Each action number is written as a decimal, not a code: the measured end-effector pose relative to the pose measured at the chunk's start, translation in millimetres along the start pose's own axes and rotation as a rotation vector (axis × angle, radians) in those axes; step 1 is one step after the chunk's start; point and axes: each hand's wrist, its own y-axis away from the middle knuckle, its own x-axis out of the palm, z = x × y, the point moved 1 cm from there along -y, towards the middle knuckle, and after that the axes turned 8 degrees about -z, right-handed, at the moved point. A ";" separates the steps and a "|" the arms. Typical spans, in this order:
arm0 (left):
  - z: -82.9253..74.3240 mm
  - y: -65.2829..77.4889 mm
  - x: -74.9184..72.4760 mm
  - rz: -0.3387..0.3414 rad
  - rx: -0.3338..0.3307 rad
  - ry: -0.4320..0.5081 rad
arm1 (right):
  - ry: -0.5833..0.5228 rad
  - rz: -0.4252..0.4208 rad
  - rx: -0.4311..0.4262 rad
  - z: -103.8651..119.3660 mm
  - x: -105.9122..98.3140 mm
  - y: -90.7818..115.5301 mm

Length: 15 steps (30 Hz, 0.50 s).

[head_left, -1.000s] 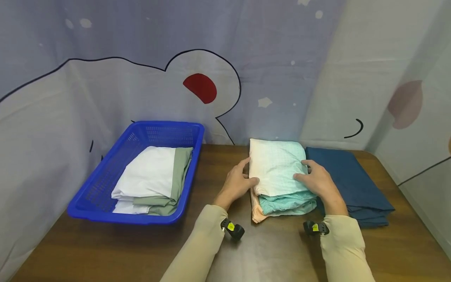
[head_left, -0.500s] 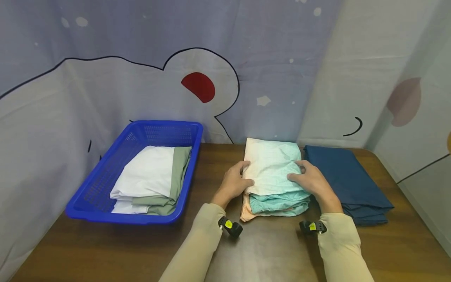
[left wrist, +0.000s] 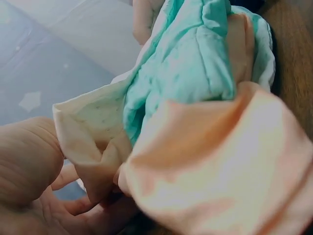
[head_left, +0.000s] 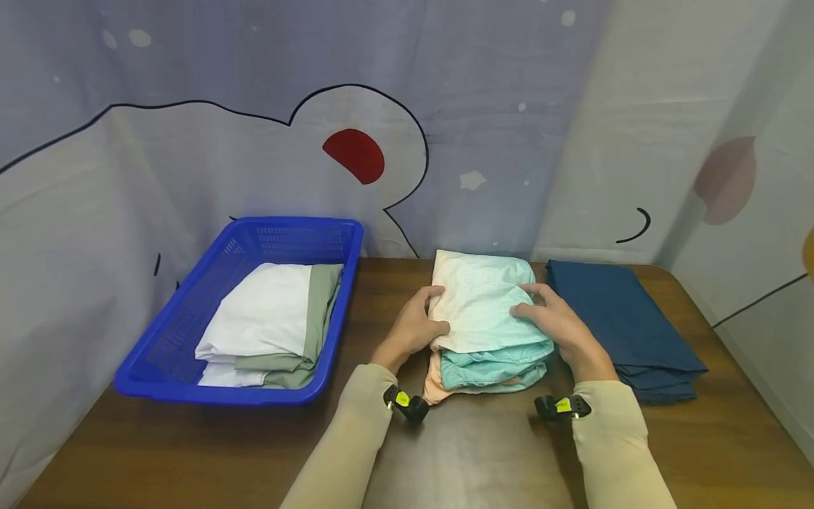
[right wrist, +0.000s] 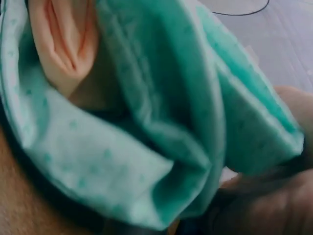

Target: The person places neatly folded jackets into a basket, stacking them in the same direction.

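Gripping the folded bundle of mint-green and pale-peach cloth from both sides, two bare hands hold it to the right of the open blue plastic basket — well apart from its rim — at the brown wood-grain desk; whether its underside touches the wood I cannot tell. The left hand, on the side toward the basket, pinches the peach edge between thumb and fingers, thumb on top. The right hand, farther from the basket, pinches the mint edge likewise. Crumpled lower folds jut from the bundle toward the person, a peach corner nearest the basket. Inside the basket, toward its right wall, lies a folded white cloth with sage-green trim. Farthest right of the basket — beyond the bundle — lies a folded navy-blue cloth. Behind the basket hangs a pale printed curtain.
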 end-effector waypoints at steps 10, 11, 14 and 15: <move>-2.4 0.3 -6.6 0.021 0.016 0.021 | -0.140 0.071 -0.046 -5.3 -2.9 -2.6; -3.3 0.6 -7.7 0.021 0.020 0.024 | -0.156 0.070 -0.062 -5.4 -3.7 -2.3; -5.8 0.4 -11.0 0.014 0.041 0.040 | -0.165 0.064 -0.108 -4.5 -6.8 -0.8; -6.8 -0.2 -11.8 0.007 0.051 0.041 | -0.150 0.056 -0.127 -4.1 -7.5 -0.5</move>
